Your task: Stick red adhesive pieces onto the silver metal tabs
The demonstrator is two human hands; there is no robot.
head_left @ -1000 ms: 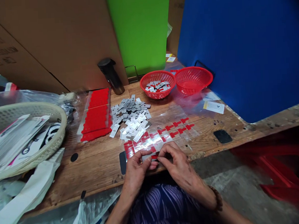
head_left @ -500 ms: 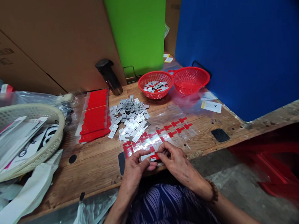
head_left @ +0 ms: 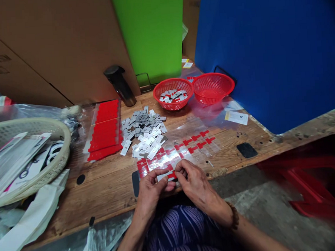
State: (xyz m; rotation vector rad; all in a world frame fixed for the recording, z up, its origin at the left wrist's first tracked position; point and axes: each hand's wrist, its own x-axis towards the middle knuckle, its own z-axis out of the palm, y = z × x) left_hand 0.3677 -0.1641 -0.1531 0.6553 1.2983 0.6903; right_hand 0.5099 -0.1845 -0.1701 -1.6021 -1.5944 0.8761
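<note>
Between thumb and fingers, my left hand (head_left: pixel 151 187) grips a small flat metal plate (head_left: pixel 162 176) at the table's front edge. A red sticker (head_left: pixel 172 175) covers the plate's right end. My right hand (head_left: pixel 194 180) pinches at that red end, its fingertips closed; whether they hold the sticker or press it is hard to tell. Just beyond my hands lies a clear sheet with red stickers (head_left: pixel 192 149) in rows. Behind it, to the left, is a loose pile of metal plates (head_left: pixel 145 132).
Stacked red sticker sheets (head_left: pixel 104 133) lie left of the pile, near a dark bottle (head_left: pixel 121 86). One red basket (head_left: pixel 174 107) holds plates with red ends; another red basket (head_left: pixel 214 96) adjoins it. A large cream basket (head_left: pixel 64 156) stands left. A blue panel (head_left: pixel 265 59) rises at right.
My right hand's fingers have shifted slightly at the red end of the plate. My left hand keeps its hold. The whole view has moved a little.
</note>
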